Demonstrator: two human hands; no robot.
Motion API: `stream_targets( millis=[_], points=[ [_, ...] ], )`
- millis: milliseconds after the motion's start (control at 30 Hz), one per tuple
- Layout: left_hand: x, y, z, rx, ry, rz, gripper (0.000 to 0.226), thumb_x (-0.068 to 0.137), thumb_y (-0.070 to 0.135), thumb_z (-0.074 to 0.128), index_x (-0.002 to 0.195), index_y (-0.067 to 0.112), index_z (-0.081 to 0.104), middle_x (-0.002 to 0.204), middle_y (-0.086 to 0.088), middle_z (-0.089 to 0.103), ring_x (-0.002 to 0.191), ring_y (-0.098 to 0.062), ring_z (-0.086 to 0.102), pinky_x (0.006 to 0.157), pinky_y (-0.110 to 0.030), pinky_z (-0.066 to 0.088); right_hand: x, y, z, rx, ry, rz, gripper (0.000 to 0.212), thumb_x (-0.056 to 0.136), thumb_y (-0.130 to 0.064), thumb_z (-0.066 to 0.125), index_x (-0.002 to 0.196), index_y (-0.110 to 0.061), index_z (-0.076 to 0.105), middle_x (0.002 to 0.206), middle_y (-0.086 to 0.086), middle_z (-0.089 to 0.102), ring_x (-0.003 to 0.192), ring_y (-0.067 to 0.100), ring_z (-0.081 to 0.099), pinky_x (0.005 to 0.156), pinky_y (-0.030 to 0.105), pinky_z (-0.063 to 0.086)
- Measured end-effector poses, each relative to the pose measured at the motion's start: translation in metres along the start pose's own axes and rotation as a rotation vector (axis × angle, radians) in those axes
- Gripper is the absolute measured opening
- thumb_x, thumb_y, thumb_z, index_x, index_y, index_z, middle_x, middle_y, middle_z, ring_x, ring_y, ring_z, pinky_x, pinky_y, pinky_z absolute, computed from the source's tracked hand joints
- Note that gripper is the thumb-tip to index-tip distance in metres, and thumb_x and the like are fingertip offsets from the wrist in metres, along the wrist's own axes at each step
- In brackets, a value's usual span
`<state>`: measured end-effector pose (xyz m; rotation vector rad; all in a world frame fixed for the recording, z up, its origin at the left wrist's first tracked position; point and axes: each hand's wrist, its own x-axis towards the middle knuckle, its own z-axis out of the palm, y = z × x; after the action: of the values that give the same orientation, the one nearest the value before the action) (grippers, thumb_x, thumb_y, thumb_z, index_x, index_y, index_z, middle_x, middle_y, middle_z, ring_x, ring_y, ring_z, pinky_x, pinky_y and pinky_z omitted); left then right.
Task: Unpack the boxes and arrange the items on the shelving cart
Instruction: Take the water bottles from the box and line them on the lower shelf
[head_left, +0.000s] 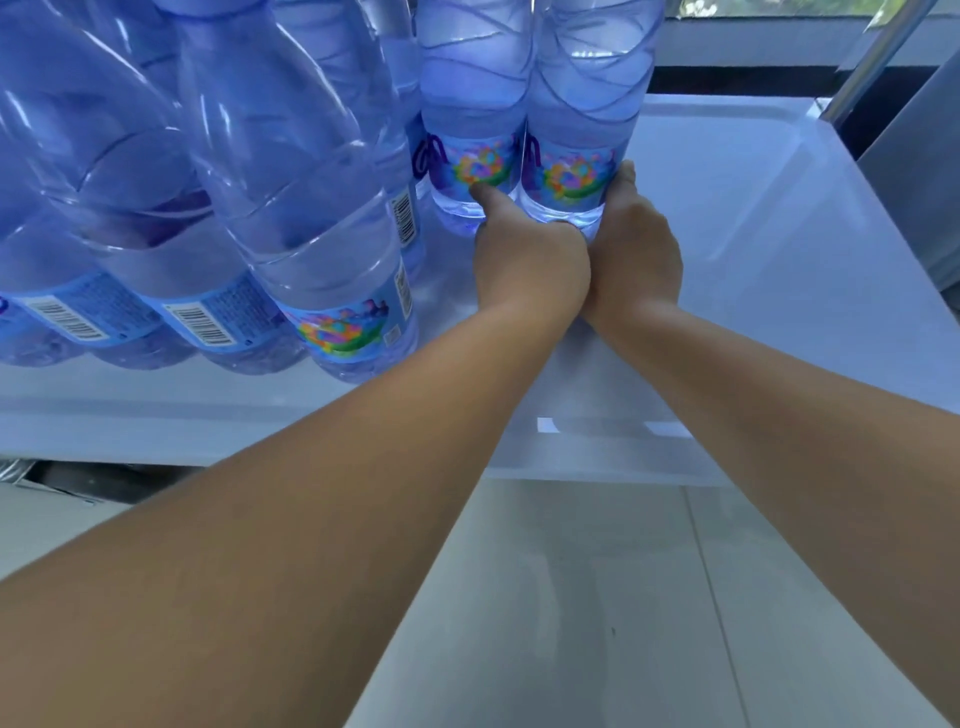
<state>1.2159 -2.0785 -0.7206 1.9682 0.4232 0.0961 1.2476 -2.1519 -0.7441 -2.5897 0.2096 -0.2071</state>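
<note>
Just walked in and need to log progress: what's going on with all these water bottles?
A person is stocking a white cart shelf with water bottles. Both hands reach to the back row: the left hand grips the base of one upright bottle, and the right hand grips the bottle beside it. The two bottles stand touching each other. A group of bottles already stands on the shelf's left side; its right side is bare.
</note>
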Motion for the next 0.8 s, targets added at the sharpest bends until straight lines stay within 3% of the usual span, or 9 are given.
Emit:
stream_targets(
  millis=[100,233,300,433,567,700,800],
  points=[
    [0.003,0.003,0.002,0.005,-0.015,0.042,0.053,0.091,0.005,0.042,0.142,0.004,0.028,0.126,-0.019,0.053,0.113,-0.032,0.053,0.083,-0.029,0.041,0.004,0.0,0.002,-0.005,0.005,0.003,0.067,0.09,-0.036,0.055,0.143,-0.008,0.026,0.125,0.011,0.054,0.115,0.031,0.052,0.084,0.036,0.042],
    [0.007,-0.002,0.004,-0.018,-0.115,-0.027,0.075,0.089,0.007,0.043,0.151,0.015,0.002,0.131,-0.024,0.049,0.119,-0.034,0.05,0.098,-0.039,0.043,0.003,0.0,0.001,-0.033,-0.005,-0.01,0.072,0.092,-0.035,0.054,0.148,-0.008,0.017,0.132,0.011,0.05,0.121,0.029,0.047,0.088,0.036,0.041],
    [0.006,-0.004,0.002,0.036,-0.151,-0.034,0.079,0.089,0.009,0.044,0.151,0.02,-0.004,0.139,-0.017,0.044,0.121,-0.031,0.049,0.1,-0.04,0.042,0.001,-0.002,-0.001,-0.054,-0.041,-0.008,0.076,0.093,-0.032,0.053,0.149,-0.006,0.009,0.135,0.012,0.046,0.125,0.028,0.044,0.092,0.036,0.039],
    [-0.005,-0.006,-0.016,0.18,-0.173,0.092,0.078,0.086,0.006,0.045,0.151,0.019,0.003,0.138,-0.014,0.045,0.12,-0.03,0.048,0.096,-0.033,0.042,-0.013,-0.004,-0.006,-0.115,-0.067,-0.057,0.069,0.093,-0.022,0.05,0.148,-0.004,0.013,0.131,0.016,0.047,0.121,0.031,0.046,0.089,0.036,0.04],
    [-0.04,-0.007,-0.05,0.449,-0.3,0.12,0.069,0.091,0.008,0.041,0.151,0.012,0.007,0.151,-0.011,0.029,0.137,-0.024,0.029,0.105,-0.027,0.027,-0.056,-0.011,-0.028,-0.256,-0.207,-0.194,0.063,0.094,-0.024,0.05,0.147,-0.01,0.018,0.13,0.016,0.046,0.12,0.033,0.045,0.085,0.038,0.041],
    [-0.093,0.007,-0.101,0.664,-0.456,0.199,0.061,0.09,0.006,0.039,0.148,0.008,0.018,0.15,-0.009,0.03,0.137,-0.022,0.026,0.107,-0.03,0.021,-0.108,-0.04,-0.073,-0.389,-0.363,-0.259,0.057,0.097,-0.024,0.045,0.147,-0.013,0.021,0.137,0.012,0.042,0.126,0.03,0.038,0.089,0.038,0.04],
    [-0.135,0.029,-0.155,0.827,-0.51,0.157,0.059,0.092,0.013,0.039,0.147,0.012,0.02,0.148,-0.005,0.033,0.138,-0.021,0.025,0.109,-0.036,0.021,-0.15,-0.071,-0.123,-0.464,-0.48,-0.344,0.051,0.097,-0.025,0.043,0.143,-0.01,0.028,0.132,0.012,0.045,0.121,0.032,0.039,0.089,0.041,0.037]
  ],
)
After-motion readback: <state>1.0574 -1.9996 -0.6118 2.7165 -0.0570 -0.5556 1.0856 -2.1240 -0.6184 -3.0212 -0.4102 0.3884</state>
